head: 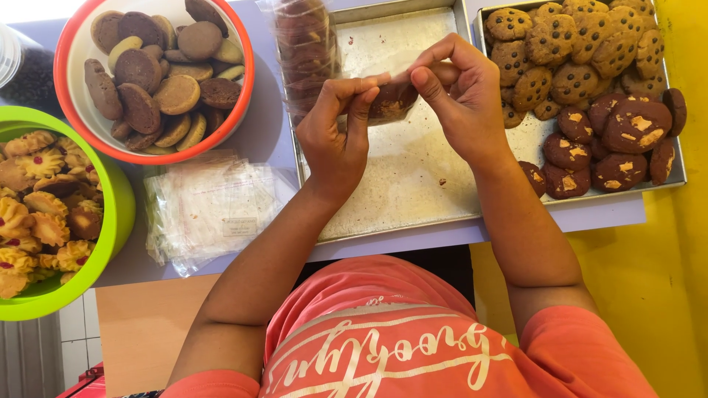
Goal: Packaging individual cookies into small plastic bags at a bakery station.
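Left hand (335, 136) and right hand (457, 92) pinch a clear bag (391, 99) holding, seemingly, one cookie (over the empty metal tray (398, 184)).

Small home baking or cookie-packing spot, bowls of biscuits (151, 81), metal trays of chocolate-chip cookies (575, 66), stack of clear bags (210, 206), lilac table (258, 133), yellow wall (682, 258).

Lavender table (269, 125): bowls (243, 81), trays (413, 191), clear bags (210, 206).
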